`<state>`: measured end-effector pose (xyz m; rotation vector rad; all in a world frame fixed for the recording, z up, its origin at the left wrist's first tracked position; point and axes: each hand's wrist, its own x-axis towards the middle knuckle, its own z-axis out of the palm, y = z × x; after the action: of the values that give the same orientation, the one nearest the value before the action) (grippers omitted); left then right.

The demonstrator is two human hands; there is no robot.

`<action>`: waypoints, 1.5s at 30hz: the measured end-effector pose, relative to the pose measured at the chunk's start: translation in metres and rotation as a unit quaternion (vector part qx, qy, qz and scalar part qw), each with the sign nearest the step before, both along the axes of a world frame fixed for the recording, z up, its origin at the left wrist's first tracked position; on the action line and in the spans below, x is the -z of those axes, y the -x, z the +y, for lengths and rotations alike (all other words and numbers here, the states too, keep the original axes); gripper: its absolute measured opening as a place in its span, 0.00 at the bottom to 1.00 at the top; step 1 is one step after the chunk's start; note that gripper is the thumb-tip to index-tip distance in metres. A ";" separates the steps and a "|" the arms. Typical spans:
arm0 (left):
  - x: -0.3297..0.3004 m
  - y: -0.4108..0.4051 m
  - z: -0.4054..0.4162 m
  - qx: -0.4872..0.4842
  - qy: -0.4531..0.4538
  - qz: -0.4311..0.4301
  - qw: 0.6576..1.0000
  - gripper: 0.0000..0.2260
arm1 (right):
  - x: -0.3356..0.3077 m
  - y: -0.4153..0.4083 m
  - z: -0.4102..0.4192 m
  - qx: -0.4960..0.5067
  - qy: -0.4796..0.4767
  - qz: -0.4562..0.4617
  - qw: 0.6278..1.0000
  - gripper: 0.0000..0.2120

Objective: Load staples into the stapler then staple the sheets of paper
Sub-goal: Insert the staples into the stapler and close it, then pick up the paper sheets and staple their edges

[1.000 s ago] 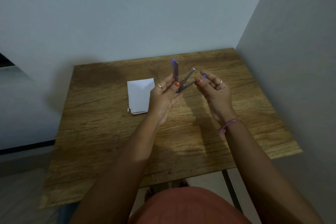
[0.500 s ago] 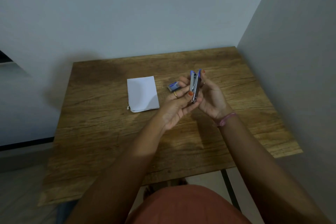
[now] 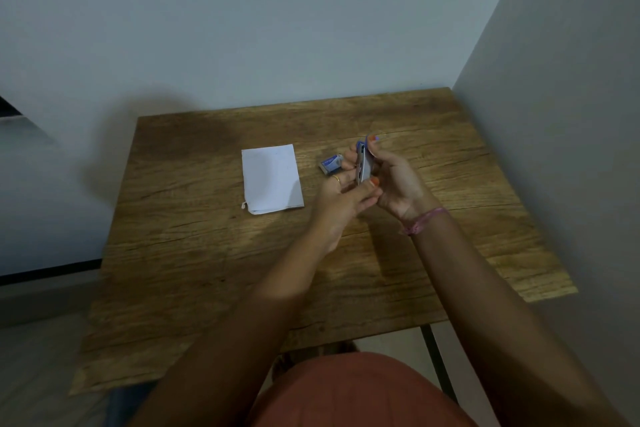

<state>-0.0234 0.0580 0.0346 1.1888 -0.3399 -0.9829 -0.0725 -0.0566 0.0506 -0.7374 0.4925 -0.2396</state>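
Observation:
A small blue and metal stapler stands nearly upright above the table, folded almost closed, pinched between both hands. My left hand grips its lower end with thumb and fingers. My right hand cups it from the right, a fingertip on its blue top. A small blue staple box lies on the table just left of the stapler. A stack of white paper sheets lies flat further left, one corner curled at its front left.
The wooden table sits in a corner, with a wall behind and another close on the right. Its front edge is near my lap. A dark metal table leg shows below the front right.
The stapler, spread wide open a second ago, is now folded nearly closed. Both hands have lowered slightly and closed around it, uncovering the staple box.

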 end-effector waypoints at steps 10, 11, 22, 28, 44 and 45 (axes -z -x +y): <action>0.002 0.005 -0.004 -0.011 -0.022 0.015 1.000 0.11 | 0.005 -0.005 0.006 0.058 0.033 0.033 0.997 0.09; 0.002 0.005 -0.004 -0.012 -0.019 0.022 1.000 0.10 | 0.005 -0.004 0.008 0.063 0.042 0.031 0.997 0.09; 0.006 0.002 0.000 -0.009 0.053 0.167 0.985 0.09 | 0.006 0.020 0.009 -0.006 0.161 0.084 0.983 0.12; 0.008 0.001 0.001 0.021 0.024 0.153 0.988 0.09 | 0.007 0.027 0.014 0.015 0.187 0.120 0.975 0.05; 0.018 -0.056 0.055 -0.142 -0.245 -0.262 0.923 0.10 | 0.039 -0.003 -0.039 0.116 0.550 0.395 0.727 0.12; 0.018 -0.062 0.059 -0.159 -0.256 -0.268 0.915 0.10 | 0.042 -0.007 -0.039 0.104 0.554 0.407 0.719 0.13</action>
<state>0.0381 0.1168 0.0165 1.9336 -0.3114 -0.4479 -0.0653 -0.0955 0.0091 -2.0177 1.3250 -0.4241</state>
